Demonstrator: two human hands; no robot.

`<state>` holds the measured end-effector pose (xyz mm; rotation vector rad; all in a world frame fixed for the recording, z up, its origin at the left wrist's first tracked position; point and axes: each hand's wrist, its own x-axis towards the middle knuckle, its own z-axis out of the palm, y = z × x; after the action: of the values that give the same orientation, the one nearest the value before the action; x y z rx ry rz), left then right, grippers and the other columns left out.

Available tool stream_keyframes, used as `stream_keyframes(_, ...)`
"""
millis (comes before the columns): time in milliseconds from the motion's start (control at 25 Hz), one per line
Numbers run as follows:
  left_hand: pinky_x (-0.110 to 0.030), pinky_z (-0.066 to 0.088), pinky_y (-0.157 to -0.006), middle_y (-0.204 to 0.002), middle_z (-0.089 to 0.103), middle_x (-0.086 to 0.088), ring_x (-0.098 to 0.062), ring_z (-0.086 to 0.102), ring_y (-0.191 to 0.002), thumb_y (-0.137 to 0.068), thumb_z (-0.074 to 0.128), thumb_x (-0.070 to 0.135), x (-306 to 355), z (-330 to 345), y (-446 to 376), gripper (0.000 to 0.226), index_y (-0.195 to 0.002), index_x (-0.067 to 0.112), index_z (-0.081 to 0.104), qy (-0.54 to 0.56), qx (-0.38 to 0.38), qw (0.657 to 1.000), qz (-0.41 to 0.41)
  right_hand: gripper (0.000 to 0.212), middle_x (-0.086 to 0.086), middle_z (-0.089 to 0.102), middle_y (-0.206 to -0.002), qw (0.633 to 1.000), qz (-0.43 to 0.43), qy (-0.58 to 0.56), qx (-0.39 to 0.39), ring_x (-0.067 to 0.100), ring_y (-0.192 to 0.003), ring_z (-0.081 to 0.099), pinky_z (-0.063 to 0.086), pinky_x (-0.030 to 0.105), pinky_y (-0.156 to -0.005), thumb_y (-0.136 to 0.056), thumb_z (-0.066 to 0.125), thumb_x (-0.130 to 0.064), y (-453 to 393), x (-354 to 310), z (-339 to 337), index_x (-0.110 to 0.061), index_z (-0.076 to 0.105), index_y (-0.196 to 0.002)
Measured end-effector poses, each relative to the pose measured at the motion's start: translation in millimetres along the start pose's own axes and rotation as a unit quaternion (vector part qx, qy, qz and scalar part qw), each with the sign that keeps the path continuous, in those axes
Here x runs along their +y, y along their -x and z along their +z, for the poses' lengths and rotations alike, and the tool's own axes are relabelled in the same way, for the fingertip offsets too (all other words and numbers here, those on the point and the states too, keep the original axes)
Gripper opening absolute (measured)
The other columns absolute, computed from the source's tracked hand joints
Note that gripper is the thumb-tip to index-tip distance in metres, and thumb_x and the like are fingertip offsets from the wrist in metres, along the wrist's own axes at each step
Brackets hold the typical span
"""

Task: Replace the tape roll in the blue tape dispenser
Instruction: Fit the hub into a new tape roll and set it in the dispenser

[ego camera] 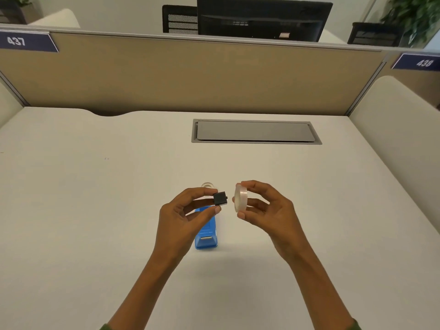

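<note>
Centrally, toward the near edge of the desk [95,210]: blue tape dispenser [206,231], lying on the surface lengthwise, its far end hidden behind the left hand [183,215]; small metal-coloured slot visible near its near end. Black spool core [220,198]: held above the dispenser, pinched between the left thumb and fingertips [217,209]. Tape roll [239,197]: clear, whitish, held on edge just beside the core but apart from it, gripped by the right hand [264,208] with fingers over the top rim and thumb under the bottom. Second clear roll [207,185]: resting on the surface just beyond the left hand, partly hidden. Grey cable hatch [254,131]: set into the surface toward the far edge, lid closed. Tan partition [190,75]: along the far edge; blue number tags reading 437 [26,41] and 438 [420,62] at its two ends. Dark monitor [262,19]: behind the partition.
</note>
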<state>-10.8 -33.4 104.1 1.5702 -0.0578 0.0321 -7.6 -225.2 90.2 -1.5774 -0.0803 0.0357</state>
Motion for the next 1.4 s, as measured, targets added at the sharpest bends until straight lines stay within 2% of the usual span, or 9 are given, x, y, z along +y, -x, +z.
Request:
stream_keyframes(200, -0.012, 0.052, -0.068, -0.100, 0.073, 0.001, -0.014, 0.072, -0.080, -0.070, 0.075, 0.004, 14, 4, 4, 0.028, -0.091, 0.023, 0.071, 0.017, -0.007, 1.000, 0.008, 0.055, -0.017, 0.065, -0.119, 0.999, -0.031, 0.007, -0.030, 0.016, -0.099, 0.067, 0.058, 0.030, -0.079, -0.069, 0.081, -0.012, 9, -27, 9, -0.038, 0.062, -0.113)
stream_keyframes(360, -0.014, 0.054, -0.070, -0.095, 0.074, 0.004, -0.012, 0.071, -0.082, -0.070, 0.074, 0.006, 21, 2, 6, 0.027, -0.089, 0.025, 0.071, 0.003, -0.015, 1.000, 0.025, 0.052, -0.014, 0.066, -0.118, 0.998, -0.034, 0.009, -0.047, 0.018, -0.096, 0.068, 0.056, 0.022, -0.073, -0.066, 0.079, -0.025, 12, -35, 14, -0.039, 0.062, -0.114)
stream_keyframes(560, -0.014, 0.053, -0.071, -0.091, 0.074, 0.004, -0.014, 0.070, -0.085, -0.071, 0.073, 0.007, 23, 2, 8, 0.024, -0.090, 0.021, 0.072, -0.012, -0.029, 0.999, 0.033, 0.051, -0.012, 0.066, -0.116, 0.998, -0.037, 0.009, -0.058, 0.019, -0.093, 0.069, 0.056, 0.021, -0.073, -0.067, 0.077, -0.026, 12, -36, 16, -0.037, 0.063, -0.114)
stream_keyframes(680, -0.015, 0.053, -0.076, -0.094, 0.072, 0.008, -0.014, 0.068, -0.089, -0.073, 0.071, 0.007, 24, 0, 7, 0.024, -0.093, 0.019, 0.072, -0.029, -0.047, 0.998, 0.043, 0.048, -0.011, 0.067, -0.113, 0.998, -0.030, -0.005, -0.057, 0.023, -0.087, 0.071, 0.057, 0.022, -0.070, -0.067, 0.076, -0.032, 12, -37, 16, -0.036, 0.064, -0.114)
stream_keyframes(840, -0.024, 0.055, -0.084, -0.089, 0.074, 0.004, -0.017, 0.067, -0.092, -0.073, 0.071, 0.003, 26, -1, 7, 0.025, -0.095, 0.014, 0.072, -0.038, -0.059, 0.996, 0.050, 0.048, -0.004, 0.070, -0.107, 0.998, -0.026, -0.021, -0.055, 0.028, -0.076, 0.072, 0.057, 0.024, -0.068, -0.069, 0.073, -0.035, 12, -37, 17, -0.038, 0.062, -0.115)
stream_keyframes(960, -0.031, 0.055, -0.087, -0.091, 0.073, 0.000, -0.019, 0.067, -0.092, -0.071, 0.072, 0.005, 27, 0, 6, 0.024, -0.095, 0.010, 0.072, -0.043, -0.056, 0.996, 0.048, 0.038, -0.008, 0.073, -0.102, 0.997, -0.027, -0.041, -0.053, 0.027, -0.071, 0.073, 0.058, 0.023, -0.063, -0.069, 0.073, -0.036, 13, -39, 19, -0.038, 0.067, -0.106)
stream_keyframes(1160, -0.016, 0.053, -0.078, -0.090, 0.071, 0.003, -0.011, 0.067, -0.085, -0.065, 0.069, 0.025, 34, 5, 10, 0.024, -0.089, 0.024, 0.072, -0.034, -0.036, 0.998, 0.048, 0.046, -0.010, 0.070, -0.103, 0.998, -0.027, -0.021, -0.060, 0.024, -0.073, 0.071, 0.057, 0.022, -0.064, -0.061, 0.079, -0.031, 16, -42, 19, -0.039, 0.069, -0.105)
stream_keyframes(1280, -0.017, 0.053, -0.076, -0.083, 0.071, 0.002, -0.012, 0.066, -0.083, -0.066, 0.070, 0.024, 36, 4, 10, 0.020, -0.085, 0.026, 0.073, -0.034, -0.045, 0.997, 0.044, 0.043, -0.007, 0.070, -0.096, 0.997, -0.046, -0.001, -0.056, 0.022, -0.068, 0.070, 0.058, 0.023, -0.060, -0.061, 0.080, -0.029, 17, -46, 18, -0.033, 0.071, -0.103)
stream_keyframes(1400, -0.022, 0.056, -0.077, -0.082, 0.073, 0.000, -0.017, 0.068, -0.081, -0.066, 0.070, 0.022, 35, 2, 10, 0.025, -0.091, 0.017, 0.074, -0.018, -0.047, 0.999, 0.020, 0.037, -0.008, 0.071, -0.088, 0.998, -0.052, 0.014, -0.041, 0.021, -0.066, 0.070, 0.057, 0.023, -0.058, -0.061, 0.078, -0.034, 17, -47, 19, -0.033, 0.072, -0.098)
